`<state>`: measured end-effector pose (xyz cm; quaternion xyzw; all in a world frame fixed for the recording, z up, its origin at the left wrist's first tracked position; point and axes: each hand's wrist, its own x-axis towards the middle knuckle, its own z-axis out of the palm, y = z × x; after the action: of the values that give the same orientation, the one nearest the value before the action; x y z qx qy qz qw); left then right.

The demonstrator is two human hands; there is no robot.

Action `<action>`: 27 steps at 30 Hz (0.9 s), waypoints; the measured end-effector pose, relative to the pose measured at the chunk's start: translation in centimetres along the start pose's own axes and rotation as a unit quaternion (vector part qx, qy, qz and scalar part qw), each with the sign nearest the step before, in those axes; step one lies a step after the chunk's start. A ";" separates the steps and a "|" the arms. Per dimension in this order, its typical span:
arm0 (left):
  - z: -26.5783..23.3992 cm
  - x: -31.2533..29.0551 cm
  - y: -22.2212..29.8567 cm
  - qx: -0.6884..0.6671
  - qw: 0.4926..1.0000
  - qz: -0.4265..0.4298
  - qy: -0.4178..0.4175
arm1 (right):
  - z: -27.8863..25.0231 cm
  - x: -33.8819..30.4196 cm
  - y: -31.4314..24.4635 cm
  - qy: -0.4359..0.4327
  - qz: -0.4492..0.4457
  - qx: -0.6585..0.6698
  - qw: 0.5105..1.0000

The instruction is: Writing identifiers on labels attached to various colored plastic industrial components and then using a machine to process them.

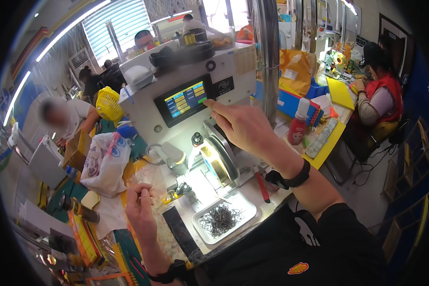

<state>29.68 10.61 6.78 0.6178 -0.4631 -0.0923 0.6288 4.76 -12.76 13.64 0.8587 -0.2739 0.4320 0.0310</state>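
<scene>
My right hand (243, 126) reaches up to a white machine (140, 102), its index fingertip at the lower right of the lit touchscreen (176, 103). It holds nothing that I can see. Below the screen is a brightly lit round wheel (214, 162) with a gold-coloured rim. My left hand (140, 207) is left of the wheel, low over the bench, with its fingers curled and thumb drawn in. What they hold, if anything, is hidden. Close in front of the wheel, a white tray (249, 209) holds a heap of thin dark wire-like pieces (221, 219).
A red-handled tool (262, 187) lies right of the tray. Farther right stands a red bottle with a white cap (298, 125). A white plastic bag (105, 164) and yellow basket (109, 104) are at left. Other people sit at benches nearby, one in a red vest (392, 90).
</scene>
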 end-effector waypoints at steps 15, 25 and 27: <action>-0.6 -0.3 -0.9 0.002 1.000 0.006 0.003 | -7.6 -7.6 -3.0 0.009 0.108 0.125 0.986; -3.1 -0.1 0.3 -0.158 0.983 0.075 0.051 | -8.6 -17.3 -0.5 -0.026 0.170 0.132 0.976; -3.6 -1.0 2.9 -0.149 0.980 0.118 0.051 | -8.9 -17.8 0.0 -0.028 0.167 0.124 0.978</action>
<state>30.26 14.44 9.53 0.4619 -0.4809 -0.0535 0.7434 -10.16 -2.33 5.67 0.8094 -0.3590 0.4378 -0.1558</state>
